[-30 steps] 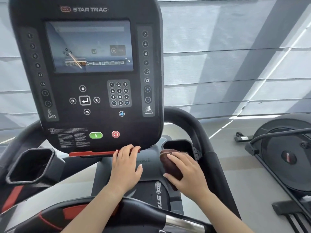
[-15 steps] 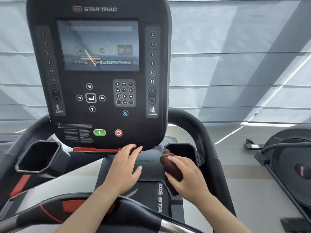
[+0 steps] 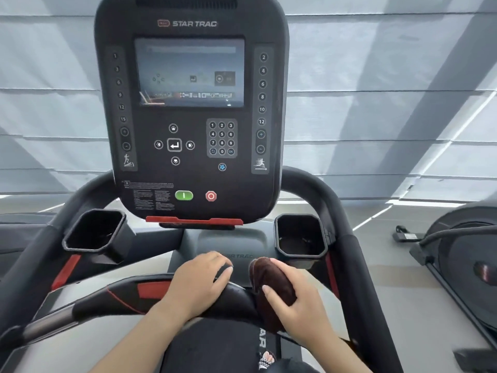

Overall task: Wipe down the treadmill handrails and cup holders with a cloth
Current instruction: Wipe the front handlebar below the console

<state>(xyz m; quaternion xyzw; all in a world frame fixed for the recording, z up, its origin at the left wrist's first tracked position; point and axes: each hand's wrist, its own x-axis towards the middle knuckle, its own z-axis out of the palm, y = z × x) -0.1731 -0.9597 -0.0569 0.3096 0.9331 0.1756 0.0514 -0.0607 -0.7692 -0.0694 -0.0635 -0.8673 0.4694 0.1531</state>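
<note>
Below, a bunched, fuzzy brown cloth (image 3: 271,286) is being gripped by the right hand (image 3: 295,302), its lower end hidden, while the left hand (image 3: 200,281) is being rested, fingers loosely spread, on the curved black crossbar (image 3: 129,297).

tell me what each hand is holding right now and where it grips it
The right hand holds a bunched brown cloth, fingers wrapped round its middle. The left hand holds nothing; it rests flat on the front crossbar.
</note>
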